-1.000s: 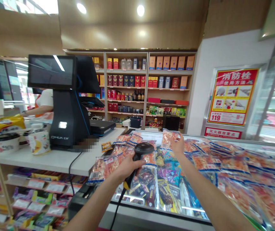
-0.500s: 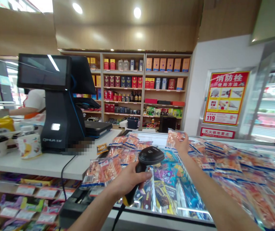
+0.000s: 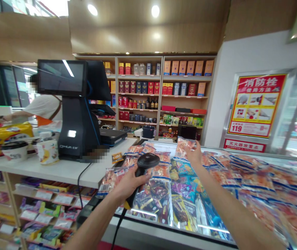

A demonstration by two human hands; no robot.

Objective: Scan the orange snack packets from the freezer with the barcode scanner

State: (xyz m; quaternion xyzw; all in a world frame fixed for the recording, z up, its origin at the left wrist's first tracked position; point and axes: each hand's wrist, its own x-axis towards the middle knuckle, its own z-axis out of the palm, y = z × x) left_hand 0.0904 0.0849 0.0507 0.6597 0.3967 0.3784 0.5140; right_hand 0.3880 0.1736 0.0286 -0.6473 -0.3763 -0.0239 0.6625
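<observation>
Snack packet: pinched in the right hand, at two o'clock from the scanner.
Left hand grips the scanner's handle. Advised: packet held flat, fingers clear of its face, scanner head squared to it.

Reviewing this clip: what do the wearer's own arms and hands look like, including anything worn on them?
Both the left hand and right hand are ungloved. The left forearm and right forearm are bare to the frame's edge: no sleeves, watch or bracelet visible. Some fingers are hidden.
</observation>
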